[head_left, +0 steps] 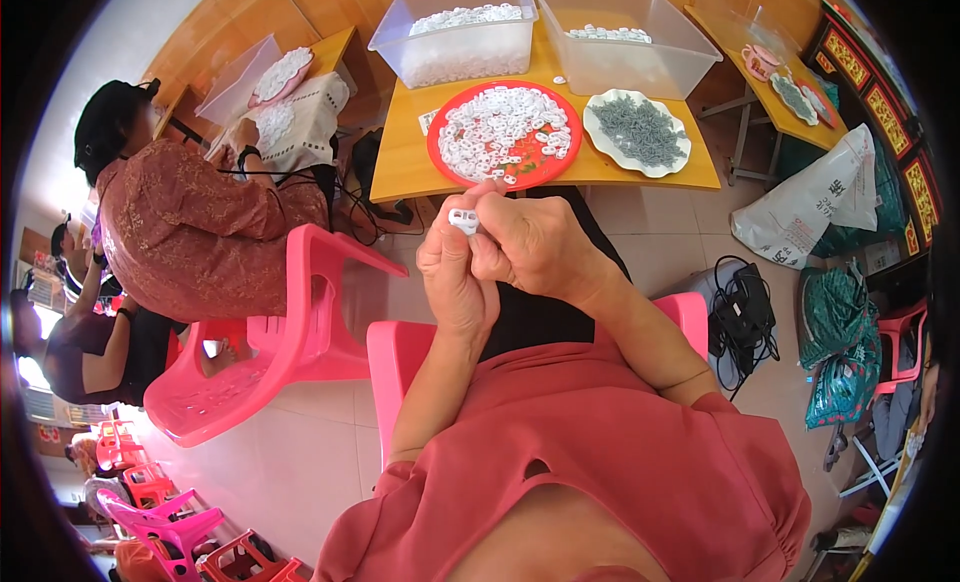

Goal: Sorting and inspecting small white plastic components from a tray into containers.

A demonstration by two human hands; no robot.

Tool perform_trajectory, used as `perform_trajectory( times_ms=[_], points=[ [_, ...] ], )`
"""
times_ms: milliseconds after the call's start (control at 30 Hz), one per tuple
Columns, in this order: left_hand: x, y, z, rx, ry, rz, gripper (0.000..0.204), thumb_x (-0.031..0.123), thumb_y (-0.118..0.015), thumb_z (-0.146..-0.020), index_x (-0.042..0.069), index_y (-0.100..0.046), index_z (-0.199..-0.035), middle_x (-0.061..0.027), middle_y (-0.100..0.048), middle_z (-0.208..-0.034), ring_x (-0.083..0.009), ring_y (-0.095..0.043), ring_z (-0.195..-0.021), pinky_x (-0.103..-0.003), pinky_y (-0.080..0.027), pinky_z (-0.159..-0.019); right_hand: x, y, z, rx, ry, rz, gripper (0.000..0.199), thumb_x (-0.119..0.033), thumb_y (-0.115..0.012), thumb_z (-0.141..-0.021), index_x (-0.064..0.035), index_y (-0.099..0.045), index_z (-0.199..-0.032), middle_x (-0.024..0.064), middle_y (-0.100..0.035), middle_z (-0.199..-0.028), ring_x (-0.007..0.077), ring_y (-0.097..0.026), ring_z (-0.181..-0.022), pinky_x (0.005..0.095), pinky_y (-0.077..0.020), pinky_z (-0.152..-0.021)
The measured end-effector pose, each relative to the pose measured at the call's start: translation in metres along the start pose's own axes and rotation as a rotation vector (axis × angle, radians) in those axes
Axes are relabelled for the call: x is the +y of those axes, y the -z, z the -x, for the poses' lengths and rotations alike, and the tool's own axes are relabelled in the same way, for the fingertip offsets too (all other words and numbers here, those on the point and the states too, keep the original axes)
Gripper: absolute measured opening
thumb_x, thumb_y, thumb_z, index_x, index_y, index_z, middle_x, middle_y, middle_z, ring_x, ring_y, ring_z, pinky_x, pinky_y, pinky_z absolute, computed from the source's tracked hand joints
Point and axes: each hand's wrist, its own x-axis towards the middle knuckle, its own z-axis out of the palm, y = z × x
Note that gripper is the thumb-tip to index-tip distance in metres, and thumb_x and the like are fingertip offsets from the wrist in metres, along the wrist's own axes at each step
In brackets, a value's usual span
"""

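Observation:
A small white plastic piece with oblong holes [463, 220] is pinched between the thumb and fingers of my left hand [452, 267], above my lap. My right hand [540, 240] is closed close against it, its fingertips meeting the left ones; whatever those fingers hold is hidden. Just beyond my hands, a red round tray [533, 172] carries many similar white plastic pieces [480, 132]. To its right stands a white scalloped plate [600, 145] heaped with small grey pins or screws [637, 130].
Two clear plastic bins [450, 62] [640, 67] with white pieces stand at the table's [400, 162] back. A person [200, 222] sits at left beside a pink chair [300, 332]. A white sack [810, 202], green bags [840, 332] and black cables [742, 317] lie right.

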Motion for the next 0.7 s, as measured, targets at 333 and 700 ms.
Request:
perform_trajectory(
  times_ms=[333, 700],
  points=[
    [0.007, -0.002, -0.001, 0.080, -0.013, 0.017, 0.037, 0.025, -0.054, -0.111, -0.007, -0.066, -0.127, -0.0159, -0.070, -0.126, -0.0217, -0.066, -0.117, -0.035, -0.050, -0.106, -0.008, -0.006, 0.000, 0.008, -0.085, -0.112, 0.012, -0.012, -0.066, -0.097, -0.0016, -0.061, -0.094, 0.0111, -0.058, -0.067, 0.0282, -0.061, -0.056, 0.0372, -0.0494, -0.051],
    [0.012, 0.011, -0.012, -0.013, 0.019, -0.150, 0.032, 0.012, -0.061, -0.106, -0.007, -0.064, -0.132, -0.0216, -0.068, -0.132, -0.0227, -0.067, -0.119, -0.034, -0.052, -0.104, -0.021, 0.006, -0.011, -0.041, -0.798, -0.822, 0.041, -0.024, -0.049, -0.111, -0.0029, -0.069, -0.082, -0.0015, -0.057, -0.057, 0.0025, -0.042, -0.050, 0.0228, -0.0314, -0.048]
  ],
)
